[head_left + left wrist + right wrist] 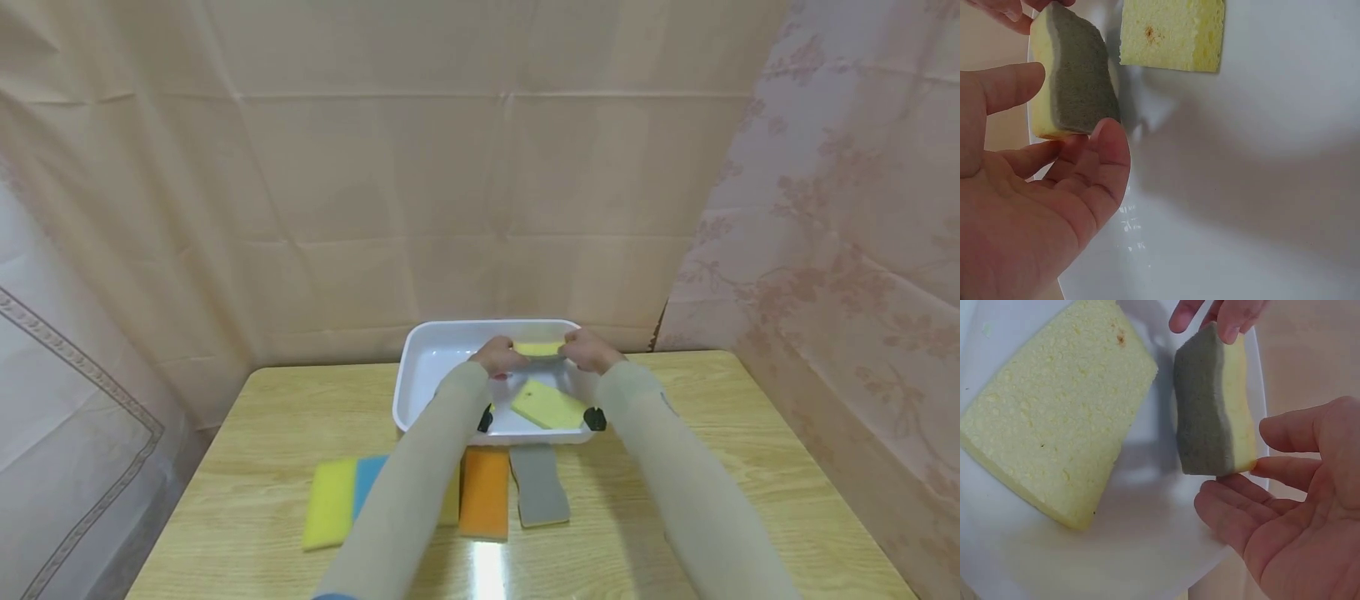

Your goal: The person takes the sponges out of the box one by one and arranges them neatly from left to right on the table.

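My left hand [498, 357] and right hand [590, 351] hold a yellow sponge [537, 349] with a grey scouring side by its two ends, above the far part of a white tray [427, 387]. In the left wrist view the sponge [1085, 75] stands on its long edge, fingertips at its near end and thumb by the yellow side. In the right wrist view the fingertips of the right hand [1297, 506] meet the other end. Below the hands, inside the tray, lies a flat pale yellow sponge [551, 406] with a small brown spot.
In front of the tray, sponges lie in a row on the wooden table [247, 483]: a yellow one [328, 504], a blue one [367, 479], an orange one [485, 496] and a wavy grey one [540, 487]. My left forearm covers part of the row. Cloth curtains [495, 183] hang behind.
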`<state>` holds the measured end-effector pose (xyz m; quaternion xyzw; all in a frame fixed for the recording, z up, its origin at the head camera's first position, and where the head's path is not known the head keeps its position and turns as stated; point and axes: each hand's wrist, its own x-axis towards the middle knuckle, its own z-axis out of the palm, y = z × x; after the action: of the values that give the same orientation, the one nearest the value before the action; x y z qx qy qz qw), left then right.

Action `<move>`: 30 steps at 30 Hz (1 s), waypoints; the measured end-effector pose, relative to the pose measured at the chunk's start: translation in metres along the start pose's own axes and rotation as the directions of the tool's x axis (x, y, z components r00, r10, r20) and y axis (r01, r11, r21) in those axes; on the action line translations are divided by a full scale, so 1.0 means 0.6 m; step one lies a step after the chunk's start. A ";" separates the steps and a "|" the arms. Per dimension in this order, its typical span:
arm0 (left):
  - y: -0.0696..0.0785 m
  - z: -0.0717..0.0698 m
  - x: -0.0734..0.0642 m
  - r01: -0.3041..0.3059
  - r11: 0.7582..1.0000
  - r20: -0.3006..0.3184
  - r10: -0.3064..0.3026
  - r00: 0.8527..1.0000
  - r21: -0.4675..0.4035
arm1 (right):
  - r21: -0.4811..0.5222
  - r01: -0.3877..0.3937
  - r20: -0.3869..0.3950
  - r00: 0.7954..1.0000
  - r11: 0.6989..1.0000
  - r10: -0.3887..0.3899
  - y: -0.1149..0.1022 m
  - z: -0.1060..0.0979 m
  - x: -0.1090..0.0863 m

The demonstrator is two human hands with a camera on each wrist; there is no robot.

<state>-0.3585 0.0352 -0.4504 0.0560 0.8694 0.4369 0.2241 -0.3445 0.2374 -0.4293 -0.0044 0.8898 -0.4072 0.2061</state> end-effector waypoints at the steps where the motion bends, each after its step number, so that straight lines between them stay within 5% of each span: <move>1: 0.001 0.000 -0.001 0.003 1.000 0.001 -0.003 1.000 0.006 | 0.016 -0.018 0.005 1.000 1.000 0.018 0.000 0.000 0.000; 17: -0.004 0.003 0.012 0.091 0.991 0.089 -0.100 0.991 0.100 | -0.033 -0.157 0.024 0.987 0.987 0.158 0.011 -0.001 0.007; 23: -0.011 0.006 0.015 0.183 0.977 0.067 -0.191 0.979 0.105 | -0.024 -0.129 0.053 0.990 0.991 0.130 0.010 0.006 0.004; 30: 0.002 -0.002 -0.011 0.128 0.943 0.057 -0.152 0.987 0.306 | -0.098 -0.038 0.100 0.994 0.994 0.048 0.002 0.009 0.002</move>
<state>-0.3534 0.0333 -0.4467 0.0451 0.9179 0.2796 0.2780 -0.3436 0.2340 -0.4338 -0.0158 0.8965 -0.3585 0.2597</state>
